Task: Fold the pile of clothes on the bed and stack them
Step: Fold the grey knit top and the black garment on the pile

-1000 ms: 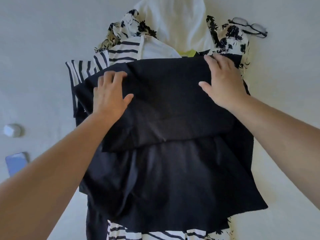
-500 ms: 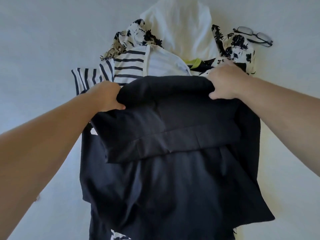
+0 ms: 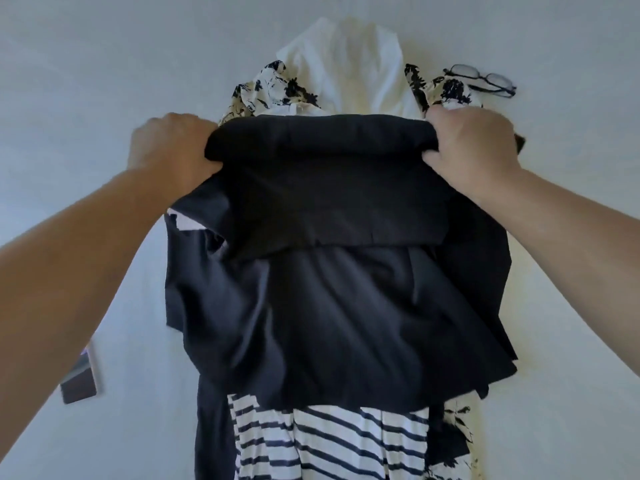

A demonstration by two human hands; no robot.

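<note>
A black garment [image 3: 332, 271] lies on top of the clothes pile, its far edge rolled over into a thick fold. My left hand [image 3: 169, 150] grips the left end of that fold and my right hand [image 3: 474, 147] grips the right end, lifting it above the pile. Beneath it lie a black-and-white striped top [image 3: 325, 441], a cream floral-print piece [image 3: 273, 88] and a white garment [image 3: 349, 60] at the far end. All rest on the pale bed sheet [image 3: 86, 81].
A pair of glasses [image 3: 481, 79] lies on the sheet to the right of the white garment. A phone [image 3: 81, 379] sits on the sheet at the left, partly behind my left forearm.
My hands went from resting flat on the black garment to gripping its far edge and lifting it; the striped top at the far side is now covered, and the view has shifted.
</note>
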